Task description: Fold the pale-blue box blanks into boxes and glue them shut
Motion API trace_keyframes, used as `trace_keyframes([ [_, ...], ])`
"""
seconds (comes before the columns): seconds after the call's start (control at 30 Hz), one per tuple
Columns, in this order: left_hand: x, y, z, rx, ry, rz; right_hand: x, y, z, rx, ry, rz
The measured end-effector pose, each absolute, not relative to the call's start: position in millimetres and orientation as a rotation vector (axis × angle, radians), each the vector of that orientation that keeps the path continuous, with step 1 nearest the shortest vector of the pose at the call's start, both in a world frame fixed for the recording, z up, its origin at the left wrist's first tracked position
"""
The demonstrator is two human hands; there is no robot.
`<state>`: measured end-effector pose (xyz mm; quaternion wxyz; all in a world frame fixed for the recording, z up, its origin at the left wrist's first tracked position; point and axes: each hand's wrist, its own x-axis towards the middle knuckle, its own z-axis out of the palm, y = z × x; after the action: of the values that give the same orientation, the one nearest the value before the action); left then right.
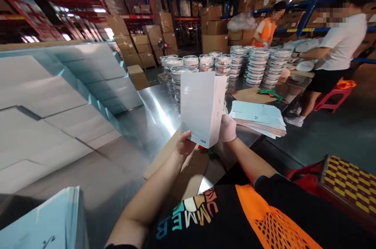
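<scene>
I hold a white upright carton box (202,108) in front of me above the steel table (152,116). My left hand (184,145), bare, grips its lower left corner from below. My right hand (227,128), in a whitish glove, presses against its lower right side. Both hands are closed on the box. A stack of flat pale-blue carton blanks (260,118) lies just to the right of the box. Behind the box stand stacks of round clear-lidded containers (205,63).
A large pile of flat white cartons (53,104) fills the left. More blanks (44,225) lie at the lower left. A brown cardboard sheet (188,174) lies under my hands. A green tape dispenser (268,93) rests on cardboard. Two people (337,45) work at the far right beside a red stool (333,94).
</scene>
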<state>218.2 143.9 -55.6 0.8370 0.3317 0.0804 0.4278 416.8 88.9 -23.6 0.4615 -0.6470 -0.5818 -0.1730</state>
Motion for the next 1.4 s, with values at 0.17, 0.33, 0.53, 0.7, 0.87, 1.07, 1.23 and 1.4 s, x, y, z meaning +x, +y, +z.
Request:
trace_keyframes([
  [0.17, 213, 141, -50, 0.783, 0.235, 0.891, 430, 76, 12, -1.519, -1.164, -0.459],
  [0.33, 163, 155, -48, 0.914, 0.445, 1.141, 446, 47, 87, -1.224, -0.890, -0.603],
  [0.53, 97, 151, -68, 1.146, 0.787, 1.254, 422, 11, 152, -0.929, -1.386, -0.075],
  [0.7, 77, 124, -100, 1.437, 0.919, 1.054, 377, 42, 147, -1.116, -1.817, 0.410],
  [0.87, 63, 99, -126, 1.520, 0.991, 0.873, 366, 60, 80, -1.009, -1.724, 0.424],
  [1.07, 54, 89, -134, 1.593, 0.980, 0.962, 335, 55, -25, -0.976, -1.625, 0.641],
  [1.23, 56, 89, -129, 1.613, 0.949, 1.201, 299, 64, -40, -0.913, -1.319, 0.686],
  [1.4, 56, 86, -96, 1.913, 0.893, 1.522, 290, 58, -27, -0.980, -1.415, 0.800],
])
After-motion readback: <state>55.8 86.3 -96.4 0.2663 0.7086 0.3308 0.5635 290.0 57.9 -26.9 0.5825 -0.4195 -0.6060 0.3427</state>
